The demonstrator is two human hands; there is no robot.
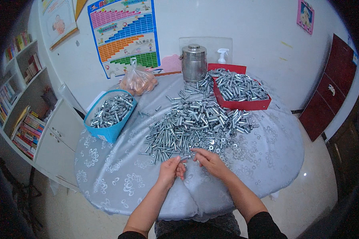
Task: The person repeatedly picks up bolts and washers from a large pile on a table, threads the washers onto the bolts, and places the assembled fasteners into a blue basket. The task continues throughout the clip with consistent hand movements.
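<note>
Left hand [170,169] fingers pinch a bolt [183,159]; right hand [210,160] lies flat, fingers spread.

A broad heap of short silvery bolts [195,121] sprawls across the worktop's middle, lying flat and pointing every way, with small flat washers [227,143] scattered along its 4 o'clock edge. One bolt [182,159], seemingly pinched between fingertips, sits at the heap's 6 o'clock rim.

Both forearms are bare from the wrists up to dark sleeves pushed high near the elbows. The left hand [170,169] and right hand [210,161] wear no gloves.
</note>
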